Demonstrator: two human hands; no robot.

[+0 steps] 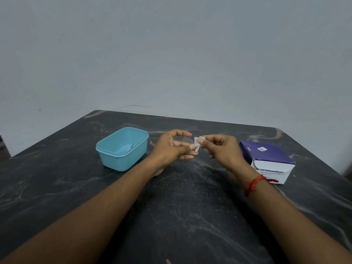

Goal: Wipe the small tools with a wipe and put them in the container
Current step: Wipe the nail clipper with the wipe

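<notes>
You are holding both hands up over the middle of the dark marbled tabletop point(181, 216), fingertips almost meeting. Your left hand point(172, 149) is pinching a small metal tool point(197, 149) between thumb and lower fingers, with the index finger arched free above it; the tool is too small to name (it is looking like a thin silvery pin or clip). Your right hand point(221, 148) is closing thumb and forefinger on a small white wipe point(199, 140), pressing it against the tool's upper end, the other fingers curling into the palm. A red thread band point(254, 184) is circling your right wrist.

From the hands, the light blue container point(122, 149) is sitting at about nine o'clock, lidless, resting on the tabletop just beside your left hand. Something small and shiny is lying in its bottom, though what it is I cannot tell. At about three o'clock a purple and white box of alcohol swabs point(266, 161) is standing near your right wrist.
</notes>
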